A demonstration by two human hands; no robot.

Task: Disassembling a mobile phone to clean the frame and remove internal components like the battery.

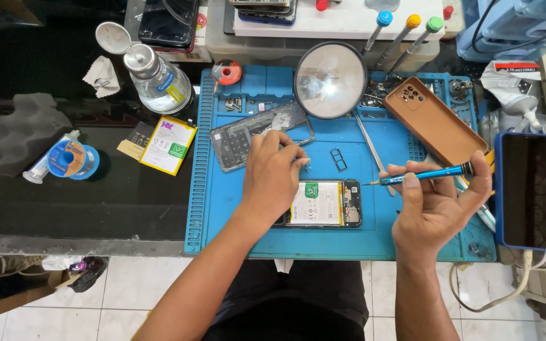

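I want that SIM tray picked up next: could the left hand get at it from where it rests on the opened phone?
Probably yes. The left hand rests on the opened phone, and the SIM tray lies just beside it on bare blue mat, nothing between.

A: How many screwdrivers?
B: Four: one blue screwdriver (423, 175) near right, three standing screwdrivers (406, 31) far.
A: And phones?
B: One opened phone (325, 203), one phone with dark screen (527, 191) right. Two solder spools (72, 160).
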